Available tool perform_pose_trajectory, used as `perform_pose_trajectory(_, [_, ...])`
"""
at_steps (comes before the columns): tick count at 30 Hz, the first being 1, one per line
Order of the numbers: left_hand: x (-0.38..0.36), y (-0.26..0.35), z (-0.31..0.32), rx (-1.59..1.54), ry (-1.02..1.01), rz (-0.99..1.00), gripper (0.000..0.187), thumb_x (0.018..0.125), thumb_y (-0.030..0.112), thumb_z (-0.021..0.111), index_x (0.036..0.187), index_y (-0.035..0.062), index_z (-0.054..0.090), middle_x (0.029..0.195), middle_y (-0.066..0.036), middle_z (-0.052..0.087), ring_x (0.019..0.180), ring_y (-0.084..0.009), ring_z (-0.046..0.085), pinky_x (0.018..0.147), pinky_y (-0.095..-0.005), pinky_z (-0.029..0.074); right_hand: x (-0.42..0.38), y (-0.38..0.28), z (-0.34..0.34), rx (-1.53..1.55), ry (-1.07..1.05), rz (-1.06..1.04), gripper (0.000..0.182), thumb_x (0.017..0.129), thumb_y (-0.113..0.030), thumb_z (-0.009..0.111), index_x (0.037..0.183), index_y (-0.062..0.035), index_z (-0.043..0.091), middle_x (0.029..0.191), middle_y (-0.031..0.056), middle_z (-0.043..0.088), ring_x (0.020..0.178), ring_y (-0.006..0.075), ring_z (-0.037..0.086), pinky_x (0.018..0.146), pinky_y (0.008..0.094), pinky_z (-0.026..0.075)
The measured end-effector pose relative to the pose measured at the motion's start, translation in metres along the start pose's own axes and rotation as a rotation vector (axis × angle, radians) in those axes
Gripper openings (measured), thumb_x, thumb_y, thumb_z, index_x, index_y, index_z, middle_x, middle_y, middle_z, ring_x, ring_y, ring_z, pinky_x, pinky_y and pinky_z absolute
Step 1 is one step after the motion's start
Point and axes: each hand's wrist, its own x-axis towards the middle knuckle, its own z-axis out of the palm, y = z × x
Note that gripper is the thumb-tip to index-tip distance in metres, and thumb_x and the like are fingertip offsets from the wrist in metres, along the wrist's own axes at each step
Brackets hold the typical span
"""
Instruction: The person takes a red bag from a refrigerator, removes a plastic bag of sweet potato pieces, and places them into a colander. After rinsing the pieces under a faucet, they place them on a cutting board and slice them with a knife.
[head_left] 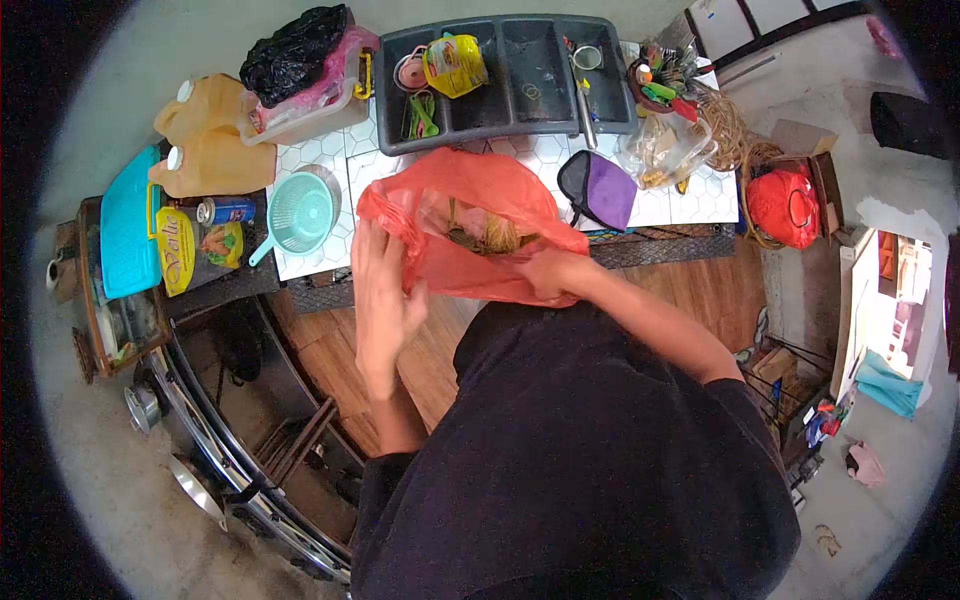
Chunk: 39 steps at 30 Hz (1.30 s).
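A red plastic bag (470, 180) hangs open in front of me at the counter's near edge. My left hand (385, 300) grips the bag's left side, with its fingers long against the plastic and the thumb toward me. On the near right part of the rim, my right hand (555, 272) is closed round the plastic, its fingertips partly hidden. Inside the bag lies a yellowish-brown stringy bundle (495, 232) beside something pinkish that I cannot make out.
Behind the bag stands a grey divided tray (505, 125) with utensils. A turquoise strainer (300, 213) sits to the left, near two yellowish jugs (215, 165). On the right are a purple pouch (605, 190), a clear plastic bag (665, 145) and a red bundle (783, 207).
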Motion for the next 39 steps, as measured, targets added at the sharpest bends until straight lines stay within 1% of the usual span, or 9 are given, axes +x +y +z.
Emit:
perform_pose_trajectory(3, [-0.001, 0.015, 0.004, -0.044, 0.004, 0.033, 0.079, 0.061, -0.006, 0.059, 0.138, 0.0040, 0.042, 0.143, -0.023, 0.035, 0.132, -0.0460, 0.030, 0.111, -0.0499, 0.024, -0.008, 0.021, -0.020, -0.075, -0.309, 0.118, 0.035, 0.072, -0.007, 0.060, 0.106, -0.0008, 0.064, 0.098, 0.0224, 0.067, 0.092, 0.0367, 0.065, 0.079, 0.0457, 0.051])
perform_pose_trajectory(13, [0.026, 0.025, 0.001, -0.146, -0.049, 0.036, 0.085, 0.060, -0.009, 0.052, 0.142, 0.0022, 0.034, 0.151, -0.020, 0.028, 0.140, -0.0371, 0.026, 0.114, -0.0414, 0.020, 0.110, -0.018, -0.050, 0.164, 0.183, 0.176, 0.035, 0.082, -0.022, 0.058, 0.112, -0.0051, 0.057, 0.105, 0.0225, 0.064, 0.101, 0.0354, 0.062, 0.081, 0.0463, 0.050])
perform_pose_trajectory(15, [0.032, 0.022, -0.002, -0.130, -0.043, 0.042, 0.084, 0.061, -0.010, 0.051, 0.142, 0.0016, 0.034, 0.152, -0.020, 0.027, 0.140, -0.0366, 0.026, 0.114, -0.0405, 0.020, 0.150, -0.021, -0.020, 0.344, 0.842, 0.357, 0.032, 0.079, -0.031, 0.062, 0.092, -0.0018, 0.066, 0.088, 0.0173, 0.069, 0.082, 0.0343, 0.067, 0.073, 0.0457, 0.053])
perform_pose_trajectory(19, [0.030, 0.020, -0.007, -0.106, -0.005, -0.025, 0.084, 0.061, -0.011, 0.050, 0.142, 0.0007, 0.033, 0.152, -0.019, 0.027, 0.141, -0.0356, 0.024, 0.114, -0.0387, 0.020, 0.155, -0.018, -0.007, 0.202, 0.776, 0.125, 0.032, 0.079, -0.032, 0.062, 0.096, -0.0053, 0.067, 0.091, 0.0164, 0.068, 0.085, 0.0357, 0.065, 0.076, 0.0459, 0.051])
perform_pose_trajectory(21, [0.028, 0.016, -0.008, -0.089, 0.019, -0.035, 0.084, 0.062, -0.012, 0.050, 0.143, 0.0006, 0.032, 0.152, -0.019, 0.026, 0.141, -0.0352, 0.024, 0.114, -0.0382, 0.019, 0.156, -0.006, -0.013, 0.120, 0.227, -0.028, 0.032, 0.085, -0.027, 0.055, 0.113, -0.0140, 0.062, 0.117, 0.0192, 0.058, 0.106, 0.0347, 0.058, 0.088, 0.0439, 0.048])
perform_pose_trajectory(27, [0.024, -0.002, -0.012, -0.080, -0.008, -0.056, 0.082, 0.066, -0.012, 0.051, 0.145, 0.0015, 0.030, 0.152, -0.020, 0.025, 0.142, -0.0335, 0.023, 0.114, -0.0377, 0.019, 0.149, -0.002, 0.020, -0.119, 0.762, -0.286, 0.036, 0.083, -0.023, 0.059, 0.118, -0.0171, 0.058, 0.114, 0.0156, 0.059, 0.106, 0.0360, 0.057, 0.090, 0.0470, 0.045])
perform_pose_trajectory(33, [0.026, -0.003, -0.012, -0.152, 0.058, -0.075, 0.081, 0.070, -0.013, 0.052, 0.146, 0.0019, 0.029, 0.154, -0.018, 0.025, 0.143, -0.0288, 0.023, 0.114, -0.0357, 0.020, 0.182, -0.022, 0.019, 0.232, 0.638, 0.110, 0.050, 0.071, -0.031, 0.071, 0.116, -0.0131, 0.058, 0.116, 0.0191, 0.059, 0.105, 0.0362, 0.058, 0.093, 0.0471, 0.043])
perform_pose_trajectory(37, [0.024, -0.002, -0.010, -0.184, 0.116, -0.066, 0.079, 0.066, -0.011, 0.049, 0.143, 0.0001, 0.033, 0.150, -0.021, 0.028, 0.139, -0.0372, 0.028, 0.113, -0.0394, 0.023, 0.176, -0.019, 0.010, 0.187, 0.466, 0.105, 0.050, 0.068, -0.029, 0.073, 0.110, -0.0067, 0.058, 0.111, 0.0192, 0.061, 0.101, 0.0374, 0.059, 0.090, 0.0466, 0.044])
perform_pose_trajectory(39, [0.019, -0.007, -0.011, -0.204, 0.069, -0.092, 0.082, 0.070, -0.013, 0.052, 0.146, 0.0008, 0.027, 0.153, -0.016, 0.026, 0.143, -0.0257, 0.023, 0.113, -0.0341, 0.020, 0.165, -0.015, 0.005, 0.242, 0.634, -0.131, 0.048, 0.069, -0.026, 0.071, 0.108, -0.0026, 0.057, 0.110, 0.0210, 0.061, 0.099, 0.0381, 0.059, 0.089, 0.0448, 0.046])
